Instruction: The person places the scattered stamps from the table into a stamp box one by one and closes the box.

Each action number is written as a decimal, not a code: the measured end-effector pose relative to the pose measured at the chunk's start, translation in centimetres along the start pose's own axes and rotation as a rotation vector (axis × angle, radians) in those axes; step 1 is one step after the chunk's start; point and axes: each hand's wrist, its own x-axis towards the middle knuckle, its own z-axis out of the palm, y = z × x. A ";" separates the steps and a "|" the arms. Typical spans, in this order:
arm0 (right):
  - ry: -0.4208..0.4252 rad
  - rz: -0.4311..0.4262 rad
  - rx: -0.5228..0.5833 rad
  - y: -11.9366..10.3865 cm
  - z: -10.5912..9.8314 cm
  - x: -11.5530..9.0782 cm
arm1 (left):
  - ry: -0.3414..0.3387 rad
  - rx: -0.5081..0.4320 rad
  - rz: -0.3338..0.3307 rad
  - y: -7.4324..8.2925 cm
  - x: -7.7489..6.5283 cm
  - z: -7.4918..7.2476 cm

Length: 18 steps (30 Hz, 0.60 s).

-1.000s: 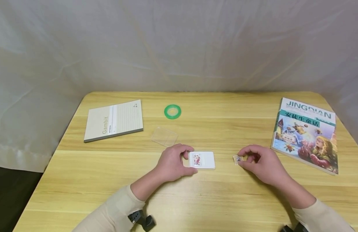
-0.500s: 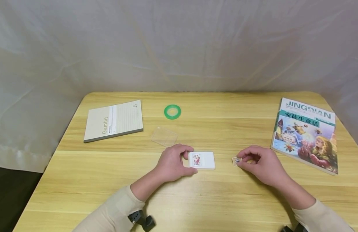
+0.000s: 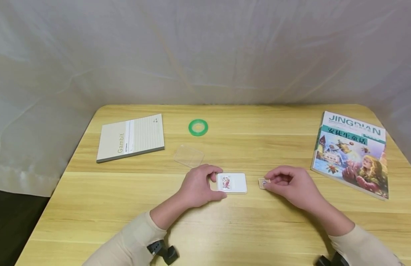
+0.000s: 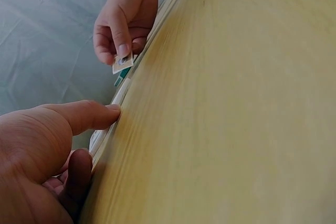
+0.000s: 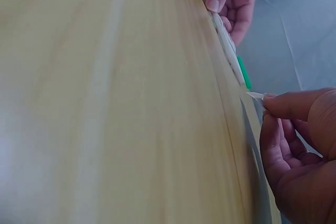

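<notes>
Card [image 3: 261,183] pinched by right fingers [image 3: 278,171], now nearer picture-bearing case [image 3: 238,183] in left fingers [image 3: 212,170]

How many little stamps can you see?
2. One stamp is on the white case; another stamp is pinched in the right hand. More could be hidden underneath.

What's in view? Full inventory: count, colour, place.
table: 1, light wood, foreground
cloth backdrop: 1, grey, behind table
notebook: 1, beige, far left of table
tape roll: 1, green, right of notebook
storybook: 1, multicoloured, right side
white case: 1, white, table centre
printed piece: 1, multicoloured, on case's left part
clear sheet: 1, transparent, beyond case, to its left
small card: 1, pale-bordered, right of case
wrist devices: 2, black, one per wrist
sleeves: 2, beige, bottom edge
left hand: 1, bare, gripping case's left end
right hand: 1, bare, pinching small card
</notes>
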 end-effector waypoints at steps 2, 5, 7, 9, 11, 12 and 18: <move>-0.010 0.010 0.036 -0.3 0.4 0.2 | 0.000 0.001 0.000 0.0 0.0 0.0; -0.027 0.023 0.065 -0.8 0.9 0.4 | 0.001 0.005 0.004 -0.1 0.0 0.0; -0.039 0.029 0.081 -1.0 1.2 0.7 | 0.001 0.010 0.006 -0.1 0.1 0.0; -0.050 0.032 0.088 -1.2 1.6 0.9 | 0.002 0.012 0.007 -0.1 0.1 0.1; -0.060 0.032 0.096 -1.4 1.9 1.1 | 0.003 0.012 0.008 -0.1 0.1 0.0; -0.063 0.032 0.101 -1.4 2.1 1.2 | 0.004 0.011 0.008 -0.1 0.1 0.0; -0.073 0.023 0.116 -1.6 3.1 1.9 | 0.004 0.008 0.012 -0.1 0.0 0.0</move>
